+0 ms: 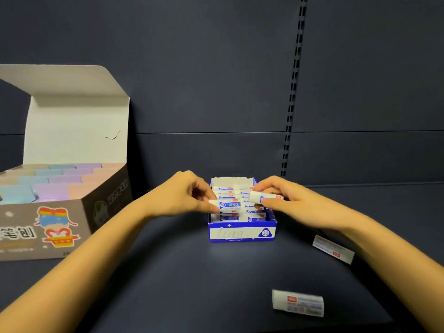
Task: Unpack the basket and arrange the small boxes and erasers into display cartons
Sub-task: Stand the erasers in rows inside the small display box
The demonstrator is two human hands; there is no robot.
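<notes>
A small blue-and-white display carton (pixel 241 233) marked 2B stands on the dark shelf, holding several white erasers in two columns. My left hand (pixel 185 195) pinches one wrapped eraser (pixel 228 205) over the carton's left column. My right hand (pixel 281 200) grips another eraser (pixel 258 197) over the right column. Two loose erasers lie on the shelf, one at the near right (pixel 298 302) and one beside my right forearm (pixel 332 248).
A large grey display carton (pixel 62 227) with its lid flap up stands at the left, filled with pastel blue, purple and pink small boxes (pixel 55 186). The dark shelf back panel (pixel 216 92) with a slotted upright (pixel 292 104) rises right behind the cartons.
</notes>
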